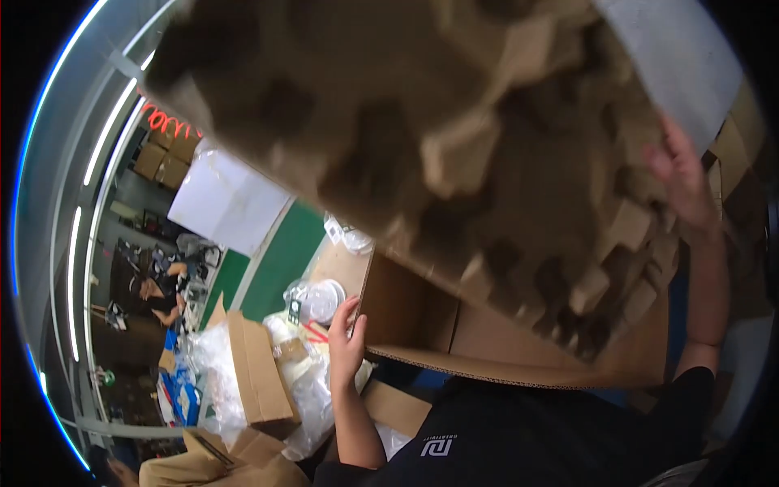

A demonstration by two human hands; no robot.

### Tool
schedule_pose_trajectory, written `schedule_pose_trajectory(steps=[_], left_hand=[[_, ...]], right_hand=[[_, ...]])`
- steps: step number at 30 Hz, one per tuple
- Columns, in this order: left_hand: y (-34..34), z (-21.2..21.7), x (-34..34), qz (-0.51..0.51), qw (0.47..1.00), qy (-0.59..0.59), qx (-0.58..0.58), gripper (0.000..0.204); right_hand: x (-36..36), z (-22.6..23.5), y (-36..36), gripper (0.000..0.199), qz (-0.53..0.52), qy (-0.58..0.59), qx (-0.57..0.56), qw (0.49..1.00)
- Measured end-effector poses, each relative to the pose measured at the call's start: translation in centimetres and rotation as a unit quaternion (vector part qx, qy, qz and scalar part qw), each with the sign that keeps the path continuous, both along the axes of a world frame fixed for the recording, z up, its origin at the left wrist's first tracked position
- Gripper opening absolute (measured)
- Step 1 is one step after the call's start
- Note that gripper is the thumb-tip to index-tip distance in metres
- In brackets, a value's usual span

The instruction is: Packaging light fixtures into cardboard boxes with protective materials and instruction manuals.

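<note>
A large brown moulded-pulp tray [389,122] with raised bumps and hollows fills the upper middle of the view, tilted and blurred by motion. At its right edge my right hand [686,178] grips it, the fingers smeared and partly lost against the tray. Below the tray stands an open cardboard box [519,341] close in front of my body. My left hand [347,341] holds the box's left wall near its corner, fingers pointing up. Much of the box's inside is hidden by the tray.
Clear round plastic containers [320,300] sit left of the box. Farther left are a cardboard carton [256,369] and crumpled clear plastic bags [215,377]. A white panel [227,199] stands beyond green surfaces [280,252]. Another person [162,296] is at the far left.
</note>
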State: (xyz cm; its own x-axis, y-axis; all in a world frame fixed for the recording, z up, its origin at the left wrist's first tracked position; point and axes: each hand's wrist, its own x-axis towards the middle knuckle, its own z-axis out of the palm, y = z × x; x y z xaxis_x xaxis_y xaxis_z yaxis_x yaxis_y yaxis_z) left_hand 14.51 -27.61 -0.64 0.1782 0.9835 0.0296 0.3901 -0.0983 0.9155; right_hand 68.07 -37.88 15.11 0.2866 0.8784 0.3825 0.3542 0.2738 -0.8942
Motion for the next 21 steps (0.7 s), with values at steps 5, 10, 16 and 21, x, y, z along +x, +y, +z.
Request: schedule_pose_trajectory(steps=[5,10,16,21], left_hand=[[-0.5,-0.4,-1.2,0.003,0.993,0.057,-0.107,0.036],[-2.6,-4.5,-6.2,0.0,0.994,-0.082,-0.074,0.032],[-1.9,-0.6,-4.6,-0.059,0.97,-0.171,-0.163,0.039],[-0.9,-1.3,-5.5,-0.064,0.964,-0.17,-0.194,0.041]], right_hand=[[-8.1,-0.4,3.1,0.044,0.152,-0.174,-0.243,0.942],[-11.1,-6.4,2.9,0.03,0.285,-0.235,-0.281,0.886],[-10.9,-7.8,-0.7,0.031,0.293,-0.283,-0.366,0.837],[-12.9,-9.1,-1.6,0.035,0.217,-0.404,-0.344,0.819]])
